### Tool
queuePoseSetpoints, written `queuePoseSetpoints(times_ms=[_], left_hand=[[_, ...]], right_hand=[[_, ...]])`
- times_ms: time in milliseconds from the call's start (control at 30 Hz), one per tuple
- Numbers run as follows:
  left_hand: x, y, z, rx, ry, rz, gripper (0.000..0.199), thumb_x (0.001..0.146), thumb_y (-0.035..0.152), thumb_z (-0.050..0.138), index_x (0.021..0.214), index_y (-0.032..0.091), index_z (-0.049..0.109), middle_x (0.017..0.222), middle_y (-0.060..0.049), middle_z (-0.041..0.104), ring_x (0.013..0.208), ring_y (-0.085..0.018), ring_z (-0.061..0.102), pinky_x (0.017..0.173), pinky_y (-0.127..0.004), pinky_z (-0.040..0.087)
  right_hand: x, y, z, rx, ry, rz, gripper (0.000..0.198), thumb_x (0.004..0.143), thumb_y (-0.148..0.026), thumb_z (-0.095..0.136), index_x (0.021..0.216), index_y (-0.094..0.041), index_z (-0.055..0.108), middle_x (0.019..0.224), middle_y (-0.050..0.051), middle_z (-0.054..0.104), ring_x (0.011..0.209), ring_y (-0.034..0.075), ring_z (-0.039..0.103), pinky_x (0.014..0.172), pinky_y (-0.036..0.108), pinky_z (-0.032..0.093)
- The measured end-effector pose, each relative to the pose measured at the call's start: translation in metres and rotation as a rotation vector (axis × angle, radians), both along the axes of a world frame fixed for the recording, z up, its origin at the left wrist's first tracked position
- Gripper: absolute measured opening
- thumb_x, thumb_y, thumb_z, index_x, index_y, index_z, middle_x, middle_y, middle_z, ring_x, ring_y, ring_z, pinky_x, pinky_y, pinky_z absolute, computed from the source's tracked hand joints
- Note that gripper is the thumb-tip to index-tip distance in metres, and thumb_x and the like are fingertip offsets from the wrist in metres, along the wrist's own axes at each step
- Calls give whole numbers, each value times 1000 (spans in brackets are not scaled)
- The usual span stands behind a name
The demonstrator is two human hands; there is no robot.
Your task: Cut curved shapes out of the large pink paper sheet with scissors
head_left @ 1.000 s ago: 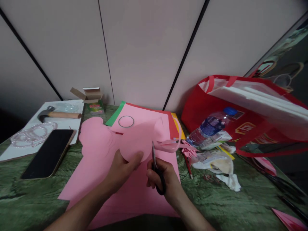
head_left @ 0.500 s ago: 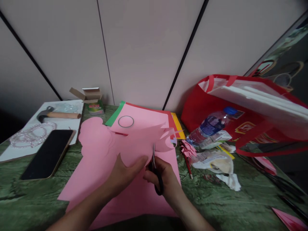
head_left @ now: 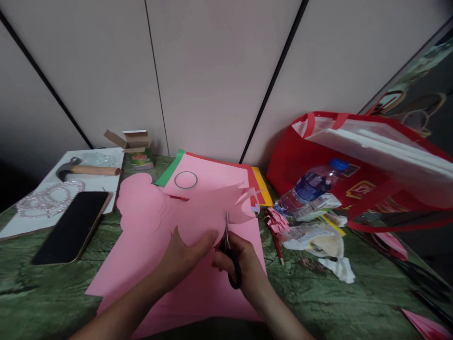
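Observation:
My right hand (head_left: pixel 244 264) is wrapped round the black-handled scissors (head_left: pixel 232 255), whose blades point up and away from me at the edge of a cut in the pink paper (head_left: pixel 201 212). On the paper's near side, my left hand (head_left: pixel 184 257) grips it with the thumb on top and the other fingers hidden underneath. Curled cut strips stick up at the sheet's right end. Larger pink sheets (head_left: pixel 123 264) lie below both hands. To the left rests a stack of scalloped pink cut-outs (head_left: pixel 139 200). A thin dark ring (head_left: pixel 186 180) lies on pink paper beyond.
A phone (head_left: pixel 72 226), a hammer (head_left: pixel 94 170), clear bead strings (head_left: pixel 53 200) and a small opened box (head_left: pixel 140 158) are at left. At right stand a red bag (head_left: pixel 290 151) and a leaning water bottle (head_left: pixel 307 186), near crumpled wrappers (head_left: pixel 314 238) and a red pencil (head_left: pixel 278 248).
Very little differs. The view has shifted slightly; both hands keep their hold on the paper and the scissors in nearly the same place.

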State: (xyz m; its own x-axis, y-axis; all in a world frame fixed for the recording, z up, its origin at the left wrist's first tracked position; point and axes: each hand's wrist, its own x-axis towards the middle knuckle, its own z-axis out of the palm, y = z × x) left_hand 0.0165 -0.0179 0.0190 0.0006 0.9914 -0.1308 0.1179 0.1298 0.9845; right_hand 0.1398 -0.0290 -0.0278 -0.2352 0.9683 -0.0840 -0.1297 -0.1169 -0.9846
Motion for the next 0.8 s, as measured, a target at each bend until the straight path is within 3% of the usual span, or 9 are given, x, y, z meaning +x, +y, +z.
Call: queuePoseSetpoints(times_ms=[400, 800], left_hand=[[2, -1, 10, -35, -15, -33, 24, 71, 20, 50, 48, 18, 53, 39, 3, 53, 43, -13, 53, 46, -24, 44], [1, -1, 8, -23, -94, 22, 18, 67, 21, 55, 49, 18, 53, 41, 4, 53, 40, -12, 50, 43, -23, 41]], right_hand=[[0, 0, 1, -18, -51, -21, 22, 66, -34, 64, 66, -17, 50, 50, -5, 47, 45, 10, 44, 44, 22, 35], [1, 0, 0, -22, -15, -8, 21, 67, -33, 64, 64, -17, 50, 47, -6, 48, 43, 9, 45, 43, 21, 35]])
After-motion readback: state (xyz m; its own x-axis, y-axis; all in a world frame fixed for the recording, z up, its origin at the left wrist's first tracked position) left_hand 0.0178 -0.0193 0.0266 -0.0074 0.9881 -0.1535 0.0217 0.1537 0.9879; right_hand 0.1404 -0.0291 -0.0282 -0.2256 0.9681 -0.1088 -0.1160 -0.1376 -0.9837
